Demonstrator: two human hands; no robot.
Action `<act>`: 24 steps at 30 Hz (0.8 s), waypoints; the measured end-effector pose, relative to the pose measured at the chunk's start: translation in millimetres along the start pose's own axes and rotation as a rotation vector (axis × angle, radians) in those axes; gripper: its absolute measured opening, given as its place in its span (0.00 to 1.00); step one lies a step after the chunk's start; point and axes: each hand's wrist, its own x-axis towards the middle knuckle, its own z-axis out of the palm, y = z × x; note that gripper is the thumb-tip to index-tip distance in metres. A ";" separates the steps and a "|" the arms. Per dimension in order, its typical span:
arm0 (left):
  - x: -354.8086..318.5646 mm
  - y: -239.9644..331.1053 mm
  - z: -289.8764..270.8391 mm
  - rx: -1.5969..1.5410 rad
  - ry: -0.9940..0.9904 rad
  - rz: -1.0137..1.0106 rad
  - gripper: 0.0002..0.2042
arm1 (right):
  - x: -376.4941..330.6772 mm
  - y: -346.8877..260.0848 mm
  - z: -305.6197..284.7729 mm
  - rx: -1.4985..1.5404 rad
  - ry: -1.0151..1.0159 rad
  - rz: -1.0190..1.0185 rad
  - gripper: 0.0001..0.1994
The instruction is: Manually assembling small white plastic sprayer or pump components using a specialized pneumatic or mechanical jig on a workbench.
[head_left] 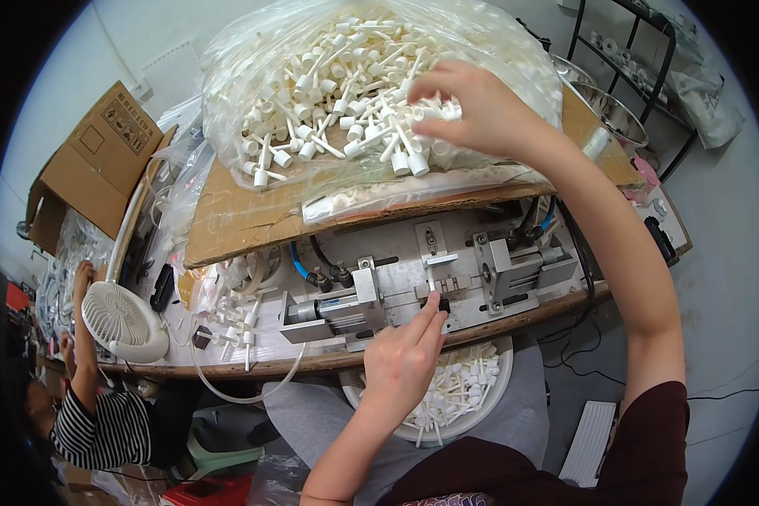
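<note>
White plastic pieces (pixel 312 93), each a thin stem with a small cup-like head, lie heaped in a clear plastic bag (pixel 236 51) on a cardboard sheet. Over the right side of this heap is my right hand (pixel 481 105), its thumb and fingers curved and apart, with no piece visibly gripped. My left hand (pixel 405 358) is at the middle of a metal clamping fixture (pixel 447 278) on the bench. Its fingertips close on the near end of one white plastic piece (pixel 433 274) in the fixture; the thumb is mostly hidden.
Metal cylinders (pixel 337 312) with blue and black hoses flank the fixture. In my lap sits a white tub (pixel 506 371) of similar pieces. A white fan (pixel 125 320) and loose pieces are at left, near a co-worker in a striped shirt (pixel 101 430). Metal bowls (pixel 616 118) stand far right.
</note>
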 end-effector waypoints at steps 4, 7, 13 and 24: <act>6.1 1.2 0.1 0.017 0.009 0.027 0.15 | -23.4 -20.7 13.8 -0.012 0.004 0.068 0.15; 5.6 3.9 -2.1 0.017 -0.015 -0.014 0.14 | -24.4 -14.5 24.1 0.082 0.074 0.065 0.12; 7.8 4.9 -1.8 0.032 -0.036 -0.034 0.14 | -42.4 -9.1 22.7 0.252 0.167 0.007 0.09; 5.6 7.6 -0.2 0.018 -0.039 -0.069 0.14 | -98.6 -56.9 9.8 0.315 0.231 0.069 0.10</act>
